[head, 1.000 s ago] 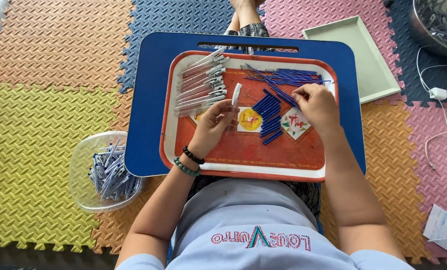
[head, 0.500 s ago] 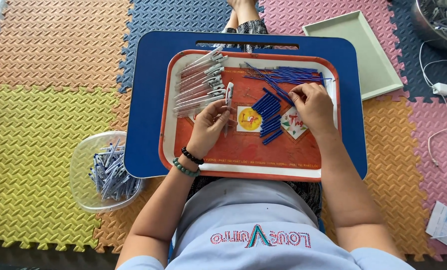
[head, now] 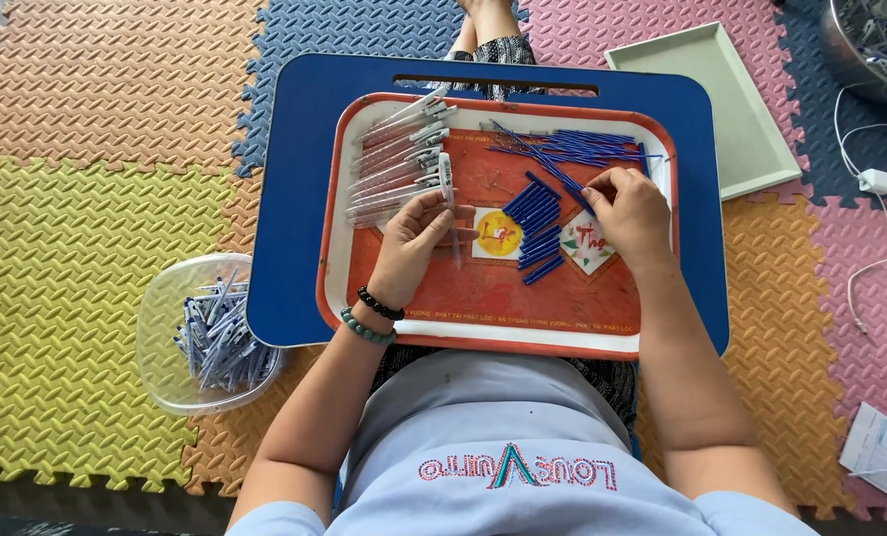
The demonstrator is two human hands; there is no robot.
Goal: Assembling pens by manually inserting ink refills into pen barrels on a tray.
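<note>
Hands (head: 523,223) over tray (head: 483,333) – pen barrel (head: 446,184) in left, refills (head: 563,149) near rim

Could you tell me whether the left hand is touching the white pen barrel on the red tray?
Touching. The head view shows the left hand with its fingers closed around the white pen barrel above the red tray.

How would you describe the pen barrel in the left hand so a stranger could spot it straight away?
Start at the blue lap desk and the red tray on it. At the tray's middle, the left hand pinches one pale pen barrel. It stands nearly straight up the picture, while the other pale barrels lie slanted in a stack to its left.
</note>
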